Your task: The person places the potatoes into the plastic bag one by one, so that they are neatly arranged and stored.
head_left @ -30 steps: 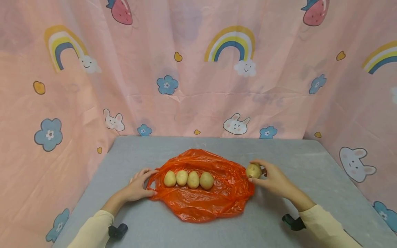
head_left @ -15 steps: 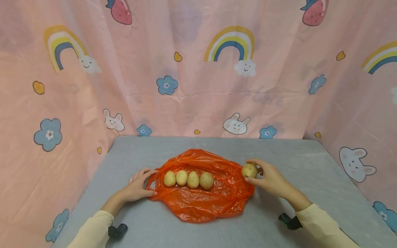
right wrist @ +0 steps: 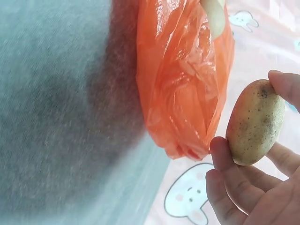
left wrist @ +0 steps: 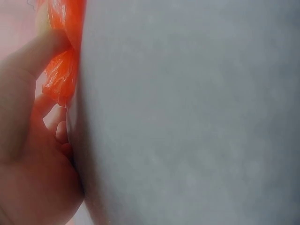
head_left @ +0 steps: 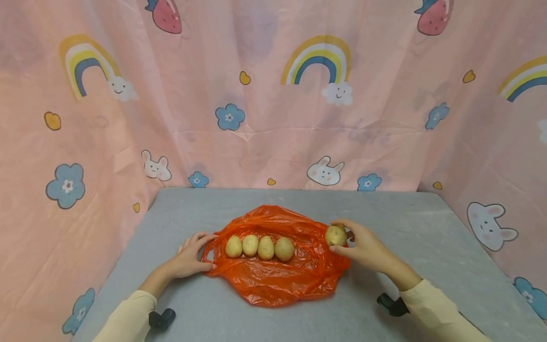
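Observation:
An orange plastic bag (head_left: 278, 287) lies spread on the table, its mouth turned up. Several potatoes (head_left: 267, 248) sit side by side in a row in it. At the bag's left end my left hand (head_left: 188, 259) holds the handle edge, thumb at the near side and fingers at the far side; the left wrist view shows the thumb over the orange film. My right hand (head_left: 363, 247) grips another potato (head_left: 336, 235) between thumb and fingertips, above the bag's right end. In the right wrist view this potato (right wrist: 255, 122) stands apart from the bag.
The grey table (head_left: 406, 223) extends around the bag. A pink curtain (head_left: 273, 109) printed with rainbows and rabbits hangs behind it and at both sides. Dark wrist devices (head_left: 162, 319) show at both sleeves.
My right hand has moved steadily left with its potato, from beside the bag's right edge to over its right end. The left hand, the bag and the row of potatoes stay put.

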`<state>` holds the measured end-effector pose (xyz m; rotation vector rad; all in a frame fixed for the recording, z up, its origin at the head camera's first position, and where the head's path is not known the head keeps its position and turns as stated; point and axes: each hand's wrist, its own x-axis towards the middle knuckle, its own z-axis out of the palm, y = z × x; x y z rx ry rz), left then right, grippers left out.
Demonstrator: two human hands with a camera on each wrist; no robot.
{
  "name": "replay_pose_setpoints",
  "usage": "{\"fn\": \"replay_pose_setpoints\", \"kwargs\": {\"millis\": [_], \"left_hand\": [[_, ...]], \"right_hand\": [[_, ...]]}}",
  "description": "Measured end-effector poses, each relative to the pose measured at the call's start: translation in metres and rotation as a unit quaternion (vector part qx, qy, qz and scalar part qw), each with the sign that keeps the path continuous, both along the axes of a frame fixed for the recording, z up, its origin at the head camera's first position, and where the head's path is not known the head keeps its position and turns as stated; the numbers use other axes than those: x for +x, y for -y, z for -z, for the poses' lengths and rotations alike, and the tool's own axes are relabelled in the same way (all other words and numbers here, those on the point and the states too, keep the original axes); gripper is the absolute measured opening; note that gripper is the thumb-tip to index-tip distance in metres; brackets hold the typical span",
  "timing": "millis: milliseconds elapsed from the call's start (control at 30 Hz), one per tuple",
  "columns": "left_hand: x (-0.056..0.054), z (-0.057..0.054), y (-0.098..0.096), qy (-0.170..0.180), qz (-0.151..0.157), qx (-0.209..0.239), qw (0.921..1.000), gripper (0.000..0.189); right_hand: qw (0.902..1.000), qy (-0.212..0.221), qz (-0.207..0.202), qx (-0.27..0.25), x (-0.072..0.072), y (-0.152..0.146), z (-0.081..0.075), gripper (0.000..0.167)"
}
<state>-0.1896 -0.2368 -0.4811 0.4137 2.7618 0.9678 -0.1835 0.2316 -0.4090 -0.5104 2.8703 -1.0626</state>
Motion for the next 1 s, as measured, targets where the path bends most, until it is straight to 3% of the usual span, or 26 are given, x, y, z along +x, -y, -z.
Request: {"fn": "replay_pose_setpoints", "kwargs": {"millis": [267, 1000], "left_hand": [[-0.001, 0.001, 0.000, 0.001, -0.003, -0.003, 1.0000, 0.077], [0.000, 0.000, 0.000, 0.000, 0.001, -0.007, 1.0000, 0.078]], "right_hand": [[0.9997, 0.019, -0.010, -0.011, 0.000, 0.010, 0.000, 0.057], [0.9984, 0.010, -0.055, 0.007, -0.002, 0.034, 0.007, 0.056]]}}
